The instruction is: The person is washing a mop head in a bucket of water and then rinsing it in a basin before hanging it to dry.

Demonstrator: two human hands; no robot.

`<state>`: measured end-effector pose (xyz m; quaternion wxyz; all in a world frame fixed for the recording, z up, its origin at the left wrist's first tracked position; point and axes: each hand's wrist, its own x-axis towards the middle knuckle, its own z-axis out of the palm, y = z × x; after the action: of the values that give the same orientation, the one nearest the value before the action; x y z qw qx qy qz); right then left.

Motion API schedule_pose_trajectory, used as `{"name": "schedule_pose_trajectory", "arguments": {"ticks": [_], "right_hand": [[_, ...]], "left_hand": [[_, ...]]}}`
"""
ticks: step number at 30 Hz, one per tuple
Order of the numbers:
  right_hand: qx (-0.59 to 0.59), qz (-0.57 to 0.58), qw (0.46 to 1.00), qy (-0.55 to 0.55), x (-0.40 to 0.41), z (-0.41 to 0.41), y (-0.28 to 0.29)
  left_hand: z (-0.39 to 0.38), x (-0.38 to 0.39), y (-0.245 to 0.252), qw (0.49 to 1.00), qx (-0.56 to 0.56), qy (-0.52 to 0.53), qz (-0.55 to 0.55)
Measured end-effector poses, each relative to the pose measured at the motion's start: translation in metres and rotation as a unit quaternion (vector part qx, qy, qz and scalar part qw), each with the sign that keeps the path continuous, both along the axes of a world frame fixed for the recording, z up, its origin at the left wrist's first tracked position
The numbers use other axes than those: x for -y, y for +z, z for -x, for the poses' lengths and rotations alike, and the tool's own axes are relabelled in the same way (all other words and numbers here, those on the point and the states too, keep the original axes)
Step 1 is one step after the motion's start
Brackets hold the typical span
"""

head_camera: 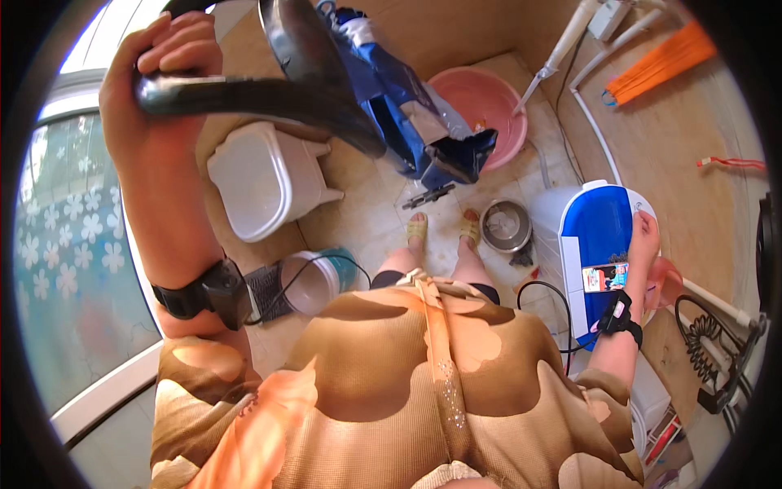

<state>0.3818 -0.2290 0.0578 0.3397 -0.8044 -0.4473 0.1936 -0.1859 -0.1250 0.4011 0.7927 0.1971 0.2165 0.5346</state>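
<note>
Raised at the upper left, my left hand (174, 61) is closed around a dark glossy curved bar (244, 98); its full shape is cut off by the picture's edge. Beyond the bar hangs a blue fabric item (397, 104), partly blurred, with a dark clip-like piece (429, 197) under its lower end. My right hand (644, 241) is at the right, its fingertips at a round dial (638, 206) on the white rim of a blue-topped washing machine (602, 214); whether they grip the dial I cannot tell. A small coloured picture card or screen (605, 278) lies on the blue top.
A white plastic stool (250, 183) and a bucket (310, 284) stand at the left. Ahead are a pink basin (501, 98) and a metal bowl (506, 226) on the tiled floor, near my feet. Pipes (595, 134) and a coiled black cord (702, 339) line the right wall.
</note>
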Motion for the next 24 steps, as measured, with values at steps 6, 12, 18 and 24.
{"name": "schedule_pose_trajectory", "arguments": {"ticks": [6, 12, 18, 24], "right_hand": [[-0.240, -0.088, 0.933, 0.254, -0.079, 0.156, 0.050], [0.122, 0.038, 0.820, 0.558, -0.107, 0.278, 0.086], [0.008, -0.103, 0.872, 0.479, -0.112, 0.296, 0.094], [-0.087, -0.065, 0.905, 0.412, -0.120, 0.286, 0.095]], "left_hand": [[0.001, 0.013, 0.003, 0.999, -0.016, 0.045, -0.014], [-0.005, 0.023, 0.000, 0.998, -0.024, 0.001, -0.050], [0.011, 0.045, -0.006, 0.997, -0.046, 0.038, -0.038], [0.012, 0.052, -0.011, 0.997, -0.041, 0.051, -0.037]]}}
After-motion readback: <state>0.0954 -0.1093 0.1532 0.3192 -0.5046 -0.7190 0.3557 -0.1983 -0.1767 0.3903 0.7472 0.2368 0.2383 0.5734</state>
